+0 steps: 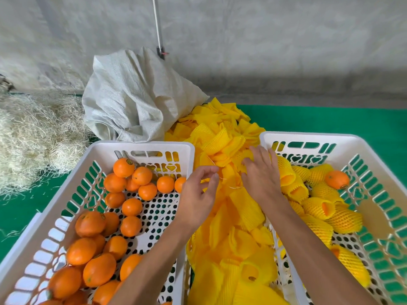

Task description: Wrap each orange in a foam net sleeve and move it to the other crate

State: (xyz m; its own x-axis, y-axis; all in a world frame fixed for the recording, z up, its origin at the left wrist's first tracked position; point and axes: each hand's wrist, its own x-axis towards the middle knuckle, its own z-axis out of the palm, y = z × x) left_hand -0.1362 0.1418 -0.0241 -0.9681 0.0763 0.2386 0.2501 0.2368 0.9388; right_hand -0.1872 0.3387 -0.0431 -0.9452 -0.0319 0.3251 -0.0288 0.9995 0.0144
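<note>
Head cam: left hand (199, 190) pinches thin string (222, 178), right hand (262, 175) flat, grip loose, on foam sleeves (222, 142).

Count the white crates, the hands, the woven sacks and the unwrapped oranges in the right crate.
White crates: 2
Hands: 2
Woven sack: 1
Unwrapped orange in right crate: 1
Total: 6
</note>
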